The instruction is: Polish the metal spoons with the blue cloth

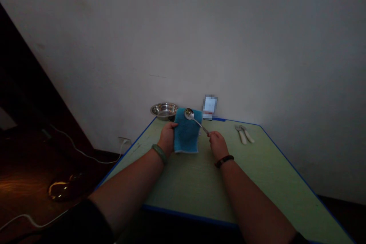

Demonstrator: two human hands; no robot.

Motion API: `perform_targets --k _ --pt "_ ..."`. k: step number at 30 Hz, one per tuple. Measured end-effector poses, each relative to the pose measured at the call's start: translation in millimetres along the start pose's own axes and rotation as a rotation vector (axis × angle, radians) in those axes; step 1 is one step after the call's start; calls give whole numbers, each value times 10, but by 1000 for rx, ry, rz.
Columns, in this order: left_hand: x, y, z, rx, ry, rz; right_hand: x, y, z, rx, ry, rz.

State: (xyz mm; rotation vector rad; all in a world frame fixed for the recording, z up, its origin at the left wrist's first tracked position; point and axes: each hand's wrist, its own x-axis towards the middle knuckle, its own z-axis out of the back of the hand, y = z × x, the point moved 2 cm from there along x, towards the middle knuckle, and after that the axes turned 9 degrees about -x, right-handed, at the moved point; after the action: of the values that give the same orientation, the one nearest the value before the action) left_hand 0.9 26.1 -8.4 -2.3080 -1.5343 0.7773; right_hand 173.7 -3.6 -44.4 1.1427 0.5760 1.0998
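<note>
Up close, the left hand (pixel 167 140) closes its fingers (pixel 171 126) on the edge of a soft teal towel (pixel 187 133), which lies on the green counter (pixel 183 187) and should bunch easily. The right hand (pixel 217 145) grips the end of a steel spoon (pixel 196 121), stiff and probably slippery, its bowl above the towel. Beyond sit a steel dish (pixel 164 111), a cream-handled tool (pixel 244 134) and a card (pixel 210 106), its label too blurred to read.

One left hand (pixel 167 139), one right hand (pixel 218 145), one steel bowl (pixel 164 110), one teal cloth (pixel 187 133), one spoon (pixel 194 119), one cream-handled tool (pixel 244 134).
</note>
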Motion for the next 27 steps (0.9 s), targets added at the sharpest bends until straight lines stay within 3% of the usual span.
perform_targets --k 17,27 --pt "78 -34 74 7 10 -99 -44 45 -7 -46 84 10" --pt "19 -9 32 -23 -2 7 -38 52 -20 -35 78 27"
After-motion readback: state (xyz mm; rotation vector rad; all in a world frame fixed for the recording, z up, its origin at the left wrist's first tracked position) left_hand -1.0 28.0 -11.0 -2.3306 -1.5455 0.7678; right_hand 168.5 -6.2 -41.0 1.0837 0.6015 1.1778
